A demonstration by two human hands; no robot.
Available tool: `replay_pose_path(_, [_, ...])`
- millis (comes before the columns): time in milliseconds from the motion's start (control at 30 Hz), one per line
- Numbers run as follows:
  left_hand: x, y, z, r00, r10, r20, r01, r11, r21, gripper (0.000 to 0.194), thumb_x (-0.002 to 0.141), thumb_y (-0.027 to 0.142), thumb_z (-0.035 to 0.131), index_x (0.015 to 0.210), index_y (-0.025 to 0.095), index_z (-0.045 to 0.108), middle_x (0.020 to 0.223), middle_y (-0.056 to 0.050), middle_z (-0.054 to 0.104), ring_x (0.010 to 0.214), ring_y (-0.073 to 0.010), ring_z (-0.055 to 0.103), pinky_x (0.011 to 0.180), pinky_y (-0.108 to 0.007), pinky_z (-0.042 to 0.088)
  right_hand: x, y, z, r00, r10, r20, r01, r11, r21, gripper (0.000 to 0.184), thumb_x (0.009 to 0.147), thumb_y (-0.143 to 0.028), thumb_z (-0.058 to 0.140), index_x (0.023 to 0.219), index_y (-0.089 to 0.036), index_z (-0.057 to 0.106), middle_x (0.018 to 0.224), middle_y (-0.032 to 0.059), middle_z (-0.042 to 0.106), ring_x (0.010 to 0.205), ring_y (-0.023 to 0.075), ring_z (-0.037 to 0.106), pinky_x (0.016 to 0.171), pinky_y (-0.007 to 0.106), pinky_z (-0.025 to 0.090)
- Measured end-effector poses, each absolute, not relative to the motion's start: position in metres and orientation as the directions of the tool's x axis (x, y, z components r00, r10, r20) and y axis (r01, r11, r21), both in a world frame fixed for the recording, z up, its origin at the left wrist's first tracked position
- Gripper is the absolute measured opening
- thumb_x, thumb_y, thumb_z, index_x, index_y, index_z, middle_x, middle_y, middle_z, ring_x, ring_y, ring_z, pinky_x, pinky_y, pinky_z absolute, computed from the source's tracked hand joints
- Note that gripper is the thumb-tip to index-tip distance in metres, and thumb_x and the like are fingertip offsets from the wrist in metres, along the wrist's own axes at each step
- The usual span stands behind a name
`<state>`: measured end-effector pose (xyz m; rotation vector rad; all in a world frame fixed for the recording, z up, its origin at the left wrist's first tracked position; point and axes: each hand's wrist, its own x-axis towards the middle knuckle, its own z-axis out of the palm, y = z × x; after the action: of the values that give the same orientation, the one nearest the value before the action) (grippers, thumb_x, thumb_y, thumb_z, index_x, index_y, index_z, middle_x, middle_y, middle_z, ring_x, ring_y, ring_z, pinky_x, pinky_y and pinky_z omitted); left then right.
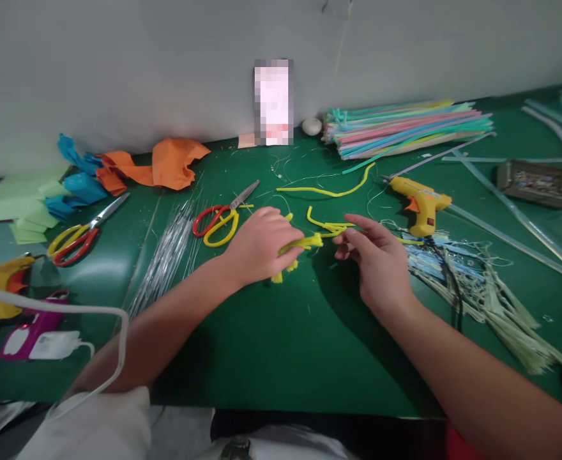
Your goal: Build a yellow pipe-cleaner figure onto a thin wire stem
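Note:
My left hand [260, 246] is closed around a bundle of yellow pipe cleaner [304, 243] just above the green table [281, 345]. The bundle's free end reaches right to my right hand [374, 255], whose fingertips pinch it near a kinked yellow strand [329, 225]. Another long yellow pipe cleaner [331, 190] lies curved on the table behind both hands.
Red-and-yellow scissors [221, 217] lie left of my hands, a second pair [82, 233] further left. A yellow glue gun [419, 203] sits right, with its cord over pale tassels [492, 294]. Thin wires [166, 252], coloured straws [405, 128], orange and blue paper [132, 166] lie around.

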<state>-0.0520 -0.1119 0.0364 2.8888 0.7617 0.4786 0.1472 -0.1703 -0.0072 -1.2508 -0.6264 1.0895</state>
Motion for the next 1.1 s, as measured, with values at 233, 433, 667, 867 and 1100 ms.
replay_pose_path(233, [-0.06, -0.108, 0.046, 0.661, 0.488, 0.57, 0.506, -0.851, 0.141, 0.017, 0.093, 0.028, 0.053, 0.093, 0.019, 0.067, 0.08, -0.003, 0.07, 0.078, -0.0167, 0.063, 0.078, -0.032, 0.047, 0.14, -0.185, 0.0, 0.291, 0.957, 0.013, -0.196, 0.073, -0.978, 0.016, 0.087, -0.036, 0.062, 0.09, -0.023, 0.07, 0.064, -0.0026, 0.059, 0.052, 0.0104, 0.052, 0.053, 0.027, 0.042])
replay_pose_path(433, [-0.049, -0.119, 0.039, 0.859, 0.25, 0.447, 0.379, -0.898, -0.225, 0.02, 0.094, 0.02, 0.048, 0.093, 0.016, 0.068, 0.08, -0.003, 0.069, 0.086, -0.0188, 0.063, 0.096, -0.039, 0.046, 0.134, -0.188, 0.004, 0.07, 0.989, -0.128, -0.147, -0.116, -0.982, 0.031, 0.068, -0.045, 0.08, 0.077, -0.019, 0.066, 0.059, -0.0017, 0.063, 0.046, 0.0116, 0.054, 0.049, 0.028, 0.045])
replay_pose_path(667, [-0.058, -0.119, 0.044, 0.606, 0.417, 0.677, 0.493, -0.865, 0.091, 0.027, 0.091, 0.026, 0.056, 0.116, 0.02, 0.06, 0.12, -0.01, 0.064, 0.117, -0.0255, 0.057, 0.102, -0.045, 0.045, 0.138, -0.182, 0.003, 0.245, 0.961, -0.129, -0.354, -0.035, -0.935, 0.019, 0.076, -0.036, 0.075, 0.073, -0.021, 0.065, 0.061, -0.0023, 0.06, 0.049, 0.0095, 0.052, 0.051, 0.025, 0.044])
replay_pose_path(867, [-0.054, -0.112, 0.028, 0.232, 0.896, 0.378, 0.238, -0.429, 0.871, 0.041, 0.088, 0.039, 0.06, 0.124, 0.02, 0.053, 0.121, -0.012, 0.065, 0.102, -0.0205, 0.066, 0.088, -0.038, 0.055, 0.149, -0.177, 0.0, 0.405, 0.91, -0.092, -0.425, 0.099, -0.9, 0.015, 0.081, -0.035, 0.07, 0.077, -0.025, 0.06, 0.064, -0.0034, 0.054, 0.051, 0.0104, 0.045, 0.051, 0.026, 0.041])
replay_pose_path(1100, [-0.044, -0.117, 0.026, 0.244, 0.966, 0.088, 0.078, -0.11, 0.991, 0.034, 0.075, 0.038, 0.075, 0.1, 0.016, 0.07, 0.086, -0.004, 0.072, 0.075, -0.014, 0.067, 0.071, -0.028, 0.059, 0.137, -0.181, -0.001, 0.278, 0.957, -0.085, -0.315, 0.006, -0.949, 0.016, 0.083, -0.036, 0.068, 0.08, -0.022, 0.06, 0.066, -0.0031, 0.057, 0.054, 0.0098, 0.051, 0.054, 0.025, 0.043])
